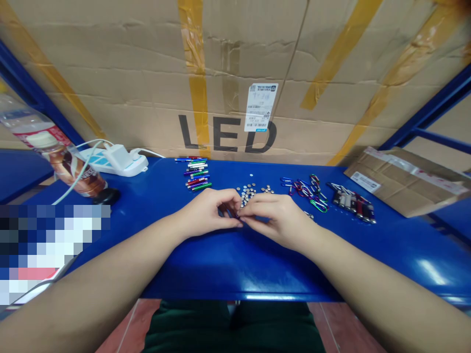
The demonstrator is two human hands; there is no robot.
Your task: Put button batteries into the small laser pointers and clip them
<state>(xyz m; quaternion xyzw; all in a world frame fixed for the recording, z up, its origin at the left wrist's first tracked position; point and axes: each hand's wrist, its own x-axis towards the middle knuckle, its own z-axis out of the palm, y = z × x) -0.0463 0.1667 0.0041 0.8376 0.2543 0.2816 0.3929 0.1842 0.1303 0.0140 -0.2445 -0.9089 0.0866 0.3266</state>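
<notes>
My left hand (209, 213) and my right hand (275, 220) meet at the middle of the blue metal table (257, 267). Their fingertips pinch together around something small, mostly hidden by the fingers. Just beyond them lies a loose group of silver button cells (247, 193). Further left is a row of slim coloured aluminium penlights (196, 174). To the right sit tangled coloured carabiner clips (305, 191), and beyond those a row of small black-and-silver keychain lights (353, 206).
A large taped cardboard box printed LED (228, 132) stands behind the table. On the left lie a plastic drink bottle (73, 166) and a white power strip (117, 161). A flattened parcel (401, 181) rests at the right. A pixelated patch covers the lower left.
</notes>
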